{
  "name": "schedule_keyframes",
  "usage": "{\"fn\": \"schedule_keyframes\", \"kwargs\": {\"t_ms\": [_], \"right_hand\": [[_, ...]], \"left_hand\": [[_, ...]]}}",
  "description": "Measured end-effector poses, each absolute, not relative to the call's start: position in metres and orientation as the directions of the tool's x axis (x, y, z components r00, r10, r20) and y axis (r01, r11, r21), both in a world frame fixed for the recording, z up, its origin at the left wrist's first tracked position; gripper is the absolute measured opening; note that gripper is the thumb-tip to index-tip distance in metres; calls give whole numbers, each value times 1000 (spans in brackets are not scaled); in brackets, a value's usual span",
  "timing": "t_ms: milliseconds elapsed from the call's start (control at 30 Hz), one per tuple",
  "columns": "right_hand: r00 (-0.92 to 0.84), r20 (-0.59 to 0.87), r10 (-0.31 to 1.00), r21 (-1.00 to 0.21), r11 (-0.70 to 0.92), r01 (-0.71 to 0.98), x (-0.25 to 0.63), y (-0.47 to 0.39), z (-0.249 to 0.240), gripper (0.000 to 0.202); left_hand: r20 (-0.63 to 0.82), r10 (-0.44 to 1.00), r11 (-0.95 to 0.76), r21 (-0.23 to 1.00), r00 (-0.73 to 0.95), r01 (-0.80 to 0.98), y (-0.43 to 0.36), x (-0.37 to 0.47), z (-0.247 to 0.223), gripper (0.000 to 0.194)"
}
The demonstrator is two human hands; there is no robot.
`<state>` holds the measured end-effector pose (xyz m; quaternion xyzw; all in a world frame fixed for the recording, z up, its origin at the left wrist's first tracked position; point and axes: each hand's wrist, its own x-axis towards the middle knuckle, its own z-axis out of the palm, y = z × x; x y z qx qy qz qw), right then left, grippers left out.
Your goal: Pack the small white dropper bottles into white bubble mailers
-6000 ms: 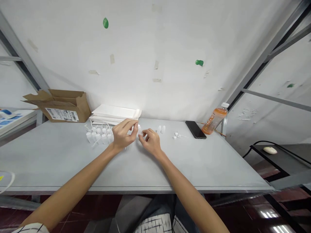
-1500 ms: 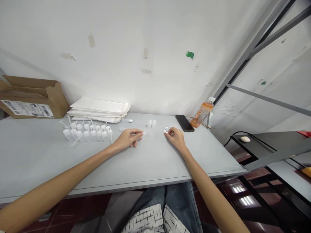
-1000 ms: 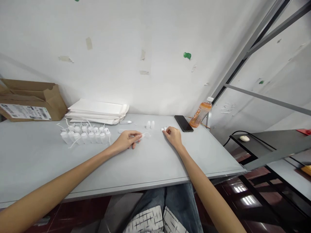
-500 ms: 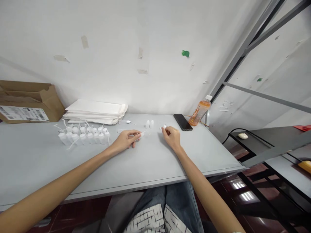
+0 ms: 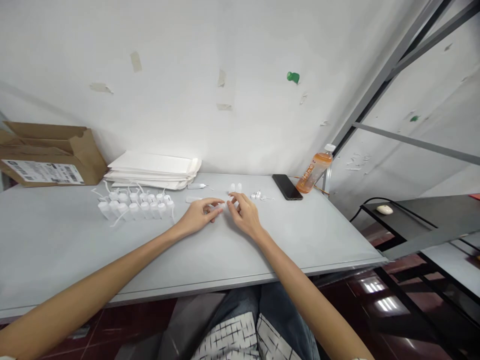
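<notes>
My left hand point(image 5: 198, 216) is closed around a small translucent plastic squeeze bottle point(image 5: 219, 206), which lies on its side with the tip to the right. At that tip, my right hand point(image 5: 245, 215) has its thumb and fingers bent together; what they pinch is too small to make out. Just behind the hands stand two small white pieces point(image 5: 239, 187). Several tiny white caps point(image 5: 257, 195) lie to the right of them. Left of my left hand, several capped bottles point(image 5: 135, 212) with thin tubes stand in rows. One more bottle with a thin tip point(image 5: 196, 186) lies behind.
White padded envelopes point(image 5: 153, 167) are stacked against the wall, beside an opened cardboard box point(image 5: 52, 157). A black phone point(image 5: 287, 187) and a bottle of orange drink point(image 5: 314, 171) are at the right back. A metal frame point(image 5: 375, 95) rises at the table's right.
My right hand has moved left from the tiny white caps to the tip of the bottle in my left hand. The view has shifted slightly.
</notes>
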<state>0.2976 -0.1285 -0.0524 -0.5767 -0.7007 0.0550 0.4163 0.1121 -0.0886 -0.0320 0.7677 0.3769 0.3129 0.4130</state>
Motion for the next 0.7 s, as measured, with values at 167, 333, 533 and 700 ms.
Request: {"fn": "schedule_keyframes", "kwargs": {"t_ms": [167,333,533,700], "right_hand": [[-33,516,856,-540,355,763,298,-132,-50,31],[-59,516,855,-476,343,809,297,-134,-49,20],[-84,516,853,-433,344,833,299,-136,-49,20],[-46,507,861,-430,299,852,305,-133,-50,20]], "left_hand": [[170,843,-371,871,510,323,-87,112,-36,57],[179,842,-387,858,509,338,-85,112,-39,54],[204,834,-415,845,513,339,-85,112,-39,49],[91,846,-311,884,526,348,-85,111,-37,55]]}}
